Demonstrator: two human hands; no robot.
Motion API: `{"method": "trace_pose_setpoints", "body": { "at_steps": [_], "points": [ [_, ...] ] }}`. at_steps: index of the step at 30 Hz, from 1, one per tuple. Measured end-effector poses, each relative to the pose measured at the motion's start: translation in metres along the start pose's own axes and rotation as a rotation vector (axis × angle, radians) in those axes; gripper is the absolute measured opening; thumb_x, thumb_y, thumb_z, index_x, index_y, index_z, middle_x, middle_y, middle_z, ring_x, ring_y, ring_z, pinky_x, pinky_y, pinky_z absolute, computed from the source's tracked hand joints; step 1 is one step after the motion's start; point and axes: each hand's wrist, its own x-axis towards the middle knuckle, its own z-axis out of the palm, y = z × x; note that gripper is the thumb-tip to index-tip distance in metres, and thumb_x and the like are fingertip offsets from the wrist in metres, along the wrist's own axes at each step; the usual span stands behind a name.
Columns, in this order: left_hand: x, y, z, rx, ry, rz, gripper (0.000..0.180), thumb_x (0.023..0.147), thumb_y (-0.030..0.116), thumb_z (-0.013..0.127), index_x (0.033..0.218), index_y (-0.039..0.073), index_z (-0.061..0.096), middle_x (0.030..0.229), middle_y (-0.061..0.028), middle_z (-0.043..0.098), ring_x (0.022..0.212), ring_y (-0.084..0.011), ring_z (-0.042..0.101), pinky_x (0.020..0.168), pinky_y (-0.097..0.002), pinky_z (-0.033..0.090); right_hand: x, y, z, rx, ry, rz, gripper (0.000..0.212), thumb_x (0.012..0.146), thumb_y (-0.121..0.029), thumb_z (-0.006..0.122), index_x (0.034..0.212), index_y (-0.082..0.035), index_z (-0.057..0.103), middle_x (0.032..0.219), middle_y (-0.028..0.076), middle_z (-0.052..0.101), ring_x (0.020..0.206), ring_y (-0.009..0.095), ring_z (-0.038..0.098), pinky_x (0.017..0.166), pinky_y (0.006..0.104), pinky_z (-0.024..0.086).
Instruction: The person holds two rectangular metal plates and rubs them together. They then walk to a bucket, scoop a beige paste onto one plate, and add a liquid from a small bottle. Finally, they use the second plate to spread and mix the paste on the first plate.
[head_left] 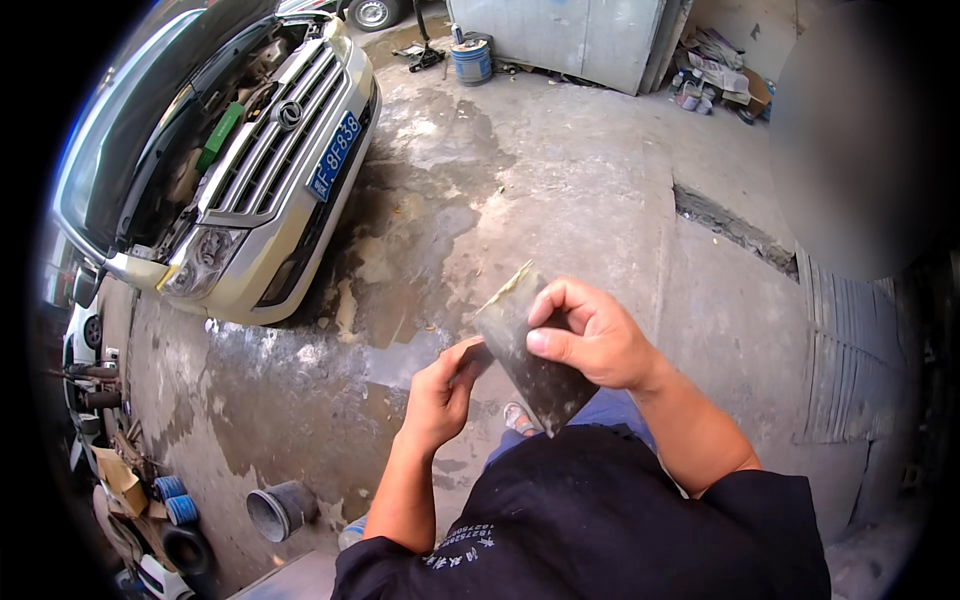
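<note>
In front of my torso is a thin, flat, dark grey board, tilted, with a pale yellowish crust along its upper edge. My right hand is closed on it, thumb on the near face and fingers curled at its upper right side. At the board's left edge, my left hand has its thumb and fingers drawn together. A small dark patch shows between those fingertips; they seem to grip the board's edge, though part of them is hidden behind it.
A van with its hood raised stands at the left. A grey bucket sits at the lower left, near a tyre and a cardboard box. Far off is a blue tub. A broken floor channel runs at the right.
</note>
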Motion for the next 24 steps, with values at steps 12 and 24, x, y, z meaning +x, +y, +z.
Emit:
{"method": "trace_pose_setpoints", "body": {
  "at_steps": [12, 24],
  "points": [
    [0.001, 0.002, 0.006, -0.244, -0.118, -0.195, 0.013, 0.093, 0.007, 0.059, 0.104, 0.0, 0.057, 0.085, -0.001, 0.062, 0.078, -0.0063, 0.052, 0.071, -0.0237, 0.045, 0.024, 0.012, 0.011, -0.813, -0.113, -0.373, 0.012, 0.086, -0.013, 0.064, 0.09, -0.002, 0.06, 0.085, 0.011, 0.053, 0.077, 0.029, 0.055, 0.069, 0.0385, 0.046],
    [-0.004, -0.012, 0.004, -0.947, 0.325, -0.312, 0.019, 0.095, 0.006, 0.055, 0.113, 0.001, 0.052, 0.107, -0.0092, 0.064, 0.094, -0.0145, 0.061, 0.086, -0.0301, 0.049, -0.001, 0.065, -0.011, -0.627, 0.219, -0.143, 0.025, 0.089, -0.023, 0.065, 0.079, -0.001, 0.061, 0.074, 0.012, 0.055, 0.068, 0.027, 0.055, 0.063, 0.0339, 0.045]
  ]
}}
